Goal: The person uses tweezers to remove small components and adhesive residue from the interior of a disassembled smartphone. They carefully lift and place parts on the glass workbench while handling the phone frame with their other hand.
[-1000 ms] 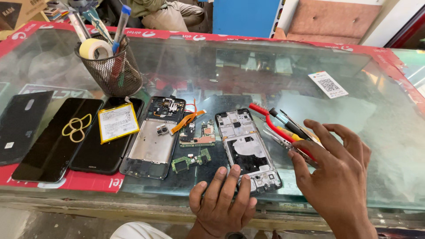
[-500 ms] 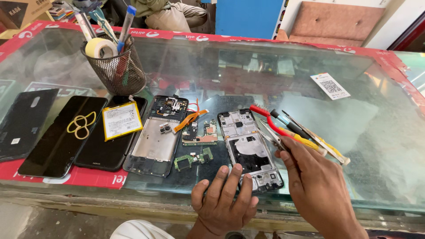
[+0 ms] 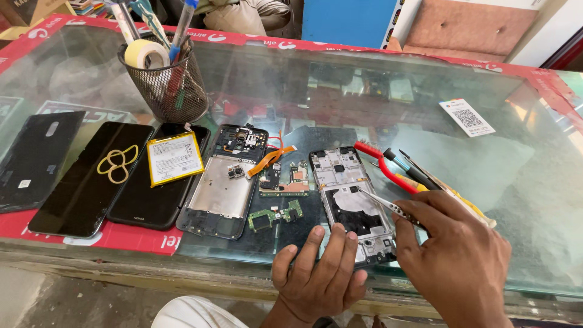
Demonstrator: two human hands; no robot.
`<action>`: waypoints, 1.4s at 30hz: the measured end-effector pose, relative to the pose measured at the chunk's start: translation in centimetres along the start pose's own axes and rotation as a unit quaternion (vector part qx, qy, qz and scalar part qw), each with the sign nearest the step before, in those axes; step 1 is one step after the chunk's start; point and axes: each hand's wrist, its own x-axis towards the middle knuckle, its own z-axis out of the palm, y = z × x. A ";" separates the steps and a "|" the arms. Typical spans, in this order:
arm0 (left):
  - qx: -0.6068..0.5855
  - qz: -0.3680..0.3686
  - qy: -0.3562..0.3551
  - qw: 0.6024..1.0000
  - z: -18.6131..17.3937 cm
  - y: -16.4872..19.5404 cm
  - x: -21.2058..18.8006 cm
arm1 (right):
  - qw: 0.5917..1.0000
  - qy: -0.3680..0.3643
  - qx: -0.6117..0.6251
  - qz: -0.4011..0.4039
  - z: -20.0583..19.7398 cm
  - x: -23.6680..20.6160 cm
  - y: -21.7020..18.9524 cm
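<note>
Head view. Right hand (image 3: 458, 255) pinched shut on metal tweezers (image 3: 388, 205), tips now down on the grey pad inside the bare phone frame (image 3: 349, 200); one second back, same hand hovering over the tool pile with the tweezers off the frame. Reads as tool picked and work on the frame begun. Left hand (image 3: 319, 276) flat, fingers spread and empty, pressing the frame's near end to the glass counter (image 3: 486, 164), unchanged. Beside the frame: small circuit boards (image 3: 279, 197), opened phone body (image 3: 225, 182), yellow-labelled battery (image 3: 175, 158). Red-handled tool (image 3: 379, 163) lying just right of the frame. Mesh cup (image 3: 164, 82) far left.
</note>
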 end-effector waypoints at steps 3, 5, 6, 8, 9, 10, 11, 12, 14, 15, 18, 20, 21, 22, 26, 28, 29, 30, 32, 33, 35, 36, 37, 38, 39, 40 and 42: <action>-0.003 0.002 -0.007 1.000 -0.1 0.0 0.2 | 0.995 -0.085 -0.037 0.044 -0.7 0.9 -0.1; -0.006 0.002 -0.004 1.000 -0.1 0.0 0.3 | 0.992 -0.105 -0.037 0.056 -1.0 1.5 -0.1; -0.007 0.002 -0.004 1.000 -0.2 0.0 0.3 | 0.991 -0.116 -0.037 0.061 -1.2 1.7 -0.1; -0.008 0.001 -0.001 1.000 -0.1 0.0 0.4 | 0.983 -0.154 -0.024 0.097 -1.4 2.0 0.0; -0.008 0.000 0.001 1.000 0.0 0.0 0.4 | 0.978 -0.173 -0.018 0.113 -1.6 2.0 0.0; -0.009 -0.001 0.000 1.000 0.0 0.1 0.4 | 0.978 -0.169 0.008 0.125 -1.7 2.0 0.1; -0.009 -0.002 0.000 1.000 0.0 0.1 0.4 | 0.976 -0.165 0.034 0.136 -1.7 1.9 0.2; -0.008 -0.001 0.000 1.000 0.0 0.1 0.4 | 0.974 -0.161 0.060 0.148 -1.8 1.8 0.2; -0.007 0.002 0.000 1.000 0.0 0.1 0.3 | 0.976 -0.139 0.099 0.138 -1.8 1.4 0.4; -0.005 0.001 0.001 1.000 0.0 0.1 0.3 | 0.976 -0.125 0.118 0.134 -1.8 1.2 0.5; -0.003 0.001 0.003 1.000 -0.1 0.1 0.3 | 0.984 -0.083 0.148 0.043 -1.6 0.7 0.6; 0.000 0.001 0.003 1.000 -0.2 0.0 0.4 | 0.983 -0.093 0.114 0.109 -1.3 0.4 0.5; 0.000 0.001 0.003 1.000 -0.2 0.0 0.4 | 0.980 -0.099 0.097 0.141 -1.2 0.3 0.5; 0.000 0.001 0.001 1.000 -0.2 0.0 0.4 | 0.987 -0.071 0.107 0.097 -1.0 0.1 0.4; 0.004 0.000 0.000 1.000 -0.1 0.0 0.3 | 0.992 -0.034 0.114 0.038 -0.9 -0.2 0.1; 0.010 0.002 0.002 1.000 -0.1 0.0 0.2 | 0.993 -0.071 0.077 0.053 -1.0 -0.2 -0.1; 0.012 0.005 0.003 1.000 -0.1 -0.1 0.2 | 0.993 -0.094 0.046 0.053 -1.1 -0.1 -0.2; 0.009 0.005 0.001 1.000 -0.1 -0.1 0.2 | 0.992 -0.115 0.016 0.054 -1.2 0.0 -0.3; 0.006 0.003 -0.002 1.000 -0.2 -0.1 0.2 | 0.982 -0.174 -0.023 0.075 -1.5 0.4 -0.4; 0.005 0.002 -0.001 1.000 -0.2 -0.1 0.2 | 0.975 -0.203 -0.042 0.084 -1.7 0.7 -0.5; 0.003 0.002 0.001 1.000 -0.1 -0.1 0.2 | 0.970 -0.228 -0.052 0.074 -2.0 1.3 -0.7; 0.003 0.001 0.000 1.000 -0.1 -0.1 0.2 | 0.967 -0.240 -0.057 0.069 -2.1 1.5 -0.8; 0.002 0.000 0.001 1.000 -0.1 -0.1 0.3 | 0.967 -0.233 -0.066 0.077 -2.2 1.8 -0.9; 0.001 -0.003 0.000 1.000 -0.1 0.0 0.2 | 0.967 -0.227 -0.076 0.084 -2.3 1.9 -1.0; 0.001 -0.002 -0.001 1.000 -0.1 0.0 0.2 | 0.967 -0.220 -0.086 0.091 -2.3 2.1 -1.1; 0.000 0.000 -0.001 1.000 0.0 0.0 0.2 | 0.968 -0.214 -0.086 0.099 -2.3 2.2 -1.2; -0.002 0.000 -0.004 1.000 -0.1 0.0 0.0 | 0.968 -0.208 -0.085 0.113 -2.2 2.3 -1.4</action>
